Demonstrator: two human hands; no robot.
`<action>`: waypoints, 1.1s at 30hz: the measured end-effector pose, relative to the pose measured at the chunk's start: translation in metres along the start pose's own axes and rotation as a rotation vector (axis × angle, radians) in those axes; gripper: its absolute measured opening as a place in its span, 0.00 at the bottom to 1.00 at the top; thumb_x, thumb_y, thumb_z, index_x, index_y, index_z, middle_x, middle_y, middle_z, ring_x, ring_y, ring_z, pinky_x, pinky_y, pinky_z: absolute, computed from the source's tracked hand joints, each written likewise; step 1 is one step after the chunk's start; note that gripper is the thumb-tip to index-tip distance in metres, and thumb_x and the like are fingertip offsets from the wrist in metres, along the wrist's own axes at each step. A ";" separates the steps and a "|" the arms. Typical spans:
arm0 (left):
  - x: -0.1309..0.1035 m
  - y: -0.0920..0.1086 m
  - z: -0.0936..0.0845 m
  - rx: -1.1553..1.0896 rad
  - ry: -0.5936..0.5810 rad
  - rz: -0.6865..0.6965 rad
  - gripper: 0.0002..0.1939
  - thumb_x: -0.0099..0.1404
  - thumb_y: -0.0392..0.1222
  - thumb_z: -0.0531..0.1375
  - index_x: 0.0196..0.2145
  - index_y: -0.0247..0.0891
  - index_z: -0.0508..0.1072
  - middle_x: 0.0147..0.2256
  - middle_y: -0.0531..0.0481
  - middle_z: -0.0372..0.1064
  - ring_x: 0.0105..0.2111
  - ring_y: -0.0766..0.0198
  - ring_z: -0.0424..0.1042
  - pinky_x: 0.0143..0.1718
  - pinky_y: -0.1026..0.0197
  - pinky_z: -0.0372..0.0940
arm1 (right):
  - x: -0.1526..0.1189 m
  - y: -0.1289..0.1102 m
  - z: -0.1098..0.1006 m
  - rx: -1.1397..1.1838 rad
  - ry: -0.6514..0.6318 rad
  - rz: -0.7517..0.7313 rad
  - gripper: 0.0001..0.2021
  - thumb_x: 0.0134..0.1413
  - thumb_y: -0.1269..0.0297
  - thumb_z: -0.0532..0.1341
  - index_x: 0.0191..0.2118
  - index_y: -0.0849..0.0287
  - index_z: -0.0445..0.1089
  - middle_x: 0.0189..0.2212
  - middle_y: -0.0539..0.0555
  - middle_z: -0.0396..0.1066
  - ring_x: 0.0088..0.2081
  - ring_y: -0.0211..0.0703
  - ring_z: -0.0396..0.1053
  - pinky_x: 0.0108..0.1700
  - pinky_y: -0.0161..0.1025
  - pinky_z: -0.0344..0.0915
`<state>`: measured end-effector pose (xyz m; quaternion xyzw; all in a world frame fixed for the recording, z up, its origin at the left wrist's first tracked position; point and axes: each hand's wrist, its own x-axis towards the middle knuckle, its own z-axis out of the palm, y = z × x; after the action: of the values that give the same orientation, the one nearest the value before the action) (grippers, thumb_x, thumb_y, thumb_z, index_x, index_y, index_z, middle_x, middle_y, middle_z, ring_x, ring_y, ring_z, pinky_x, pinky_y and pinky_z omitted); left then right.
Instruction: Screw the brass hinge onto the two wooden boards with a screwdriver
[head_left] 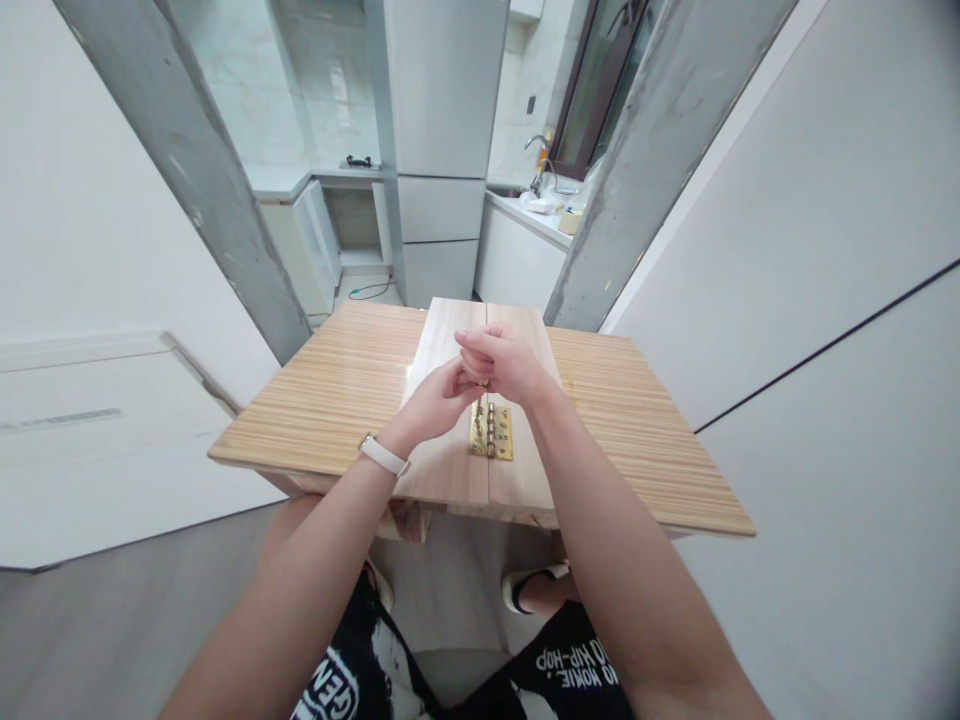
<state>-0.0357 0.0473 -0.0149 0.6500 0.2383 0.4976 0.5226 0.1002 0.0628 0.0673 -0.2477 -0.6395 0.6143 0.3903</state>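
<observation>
Two pale wooden boards (442, 470) lie side by side on the wooden table, their seam running away from me. A brass hinge (492, 432) lies across the seam near the front, with small screws or holes in its leaves. Just beyond the hinge, my left hand (442, 397) has its fingers pressed together at a small brass-coloured piece, mostly hidden. My right hand (501, 362) is curled above and against the left fingertips, its fingers closed; whatever it holds is hidden. A white band is on my left wrist.
The table (322, 390) extends to both sides of the boards. Grey pillars (202, 170) stand left and right beyond it. Farther back are a tall grey cabinet (442, 100) and a sink tap (538, 160).
</observation>
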 end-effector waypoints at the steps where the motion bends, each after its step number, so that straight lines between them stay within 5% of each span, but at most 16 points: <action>1: 0.000 -0.001 0.000 0.023 0.027 0.010 0.12 0.66 0.34 0.64 0.47 0.35 0.70 0.45 0.43 0.76 0.47 0.58 0.78 0.53 0.54 0.72 | 0.000 0.002 0.000 -0.008 0.033 -0.011 0.30 0.57 0.47 0.67 0.14 0.54 0.54 0.12 0.42 0.48 0.17 0.31 0.45 0.21 0.37 0.43; 8: -0.004 0.010 0.018 0.253 0.268 0.022 0.16 0.64 0.32 0.62 0.50 0.35 0.73 0.44 0.43 0.79 0.42 0.58 0.80 0.47 0.56 0.75 | -0.008 0.013 0.023 -0.294 0.583 -0.227 0.17 0.59 0.53 0.65 0.25 0.54 0.63 0.22 0.46 0.62 0.26 0.38 0.61 0.30 0.37 0.59; 13: -0.010 0.021 0.035 0.557 0.475 0.000 0.06 0.62 0.30 0.62 0.36 0.36 0.77 0.34 0.46 0.80 0.34 0.59 0.78 0.34 0.63 0.69 | -0.018 0.011 0.047 -0.363 0.823 -0.209 0.10 0.59 0.58 0.64 0.30 0.54 0.64 0.26 0.47 0.64 0.30 0.40 0.63 0.35 0.39 0.62; 18: -0.008 0.023 0.032 0.531 0.390 0.000 0.07 0.59 0.29 0.62 0.35 0.36 0.76 0.32 0.48 0.78 0.32 0.62 0.75 0.33 0.64 0.67 | -0.014 0.015 0.049 -0.331 0.926 -0.209 0.22 0.63 0.54 0.61 0.22 0.53 0.52 0.19 0.44 0.51 0.24 0.38 0.53 0.28 0.40 0.53; 21: -0.004 0.020 0.020 0.364 0.213 0.000 0.15 0.57 0.28 0.63 0.43 0.35 0.75 0.38 0.46 0.79 0.38 0.60 0.77 0.39 0.62 0.70 | -0.006 0.017 0.038 -0.255 0.811 -0.156 0.27 0.62 0.49 0.61 0.18 0.52 0.50 0.16 0.44 0.48 0.21 0.36 0.49 0.24 0.40 0.48; 28: 0.000 0.014 -0.001 0.036 -0.014 -0.024 0.11 0.65 0.35 0.64 0.46 0.35 0.72 0.44 0.42 0.78 0.46 0.57 0.79 0.53 0.54 0.73 | -0.002 -0.001 0.007 -0.047 0.126 0.008 0.30 0.54 0.46 0.67 0.13 0.53 0.52 0.11 0.42 0.47 0.17 0.32 0.44 0.22 0.38 0.42; 30: 0.000 0.012 0.000 0.062 -0.003 -0.013 0.12 0.66 0.35 0.64 0.47 0.35 0.72 0.45 0.41 0.77 0.48 0.57 0.79 0.55 0.53 0.72 | -0.003 -0.004 0.002 -0.007 0.068 0.019 0.30 0.54 0.47 0.67 0.13 0.53 0.51 0.12 0.42 0.46 0.17 0.32 0.43 0.22 0.38 0.42; 33: 0.001 0.009 0.005 0.123 0.094 -0.005 0.11 0.65 0.35 0.64 0.45 0.35 0.72 0.44 0.42 0.78 0.47 0.56 0.80 0.53 0.53 0.74 | -0.004 0.001 0.003 -0.032 0.173 -0.042 0.28 0.57 0.46 0.65 0.15 0.54 0.55 0.13 0.43 0.52 0.19 0.34 0.48 0.23 0.37 0.47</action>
<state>-0.0328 0.0425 -0.0059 0.6561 0.2943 0.5107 0.4712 0.1000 0.0580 0.0658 -0.2924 -0.6184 0.5719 0.4527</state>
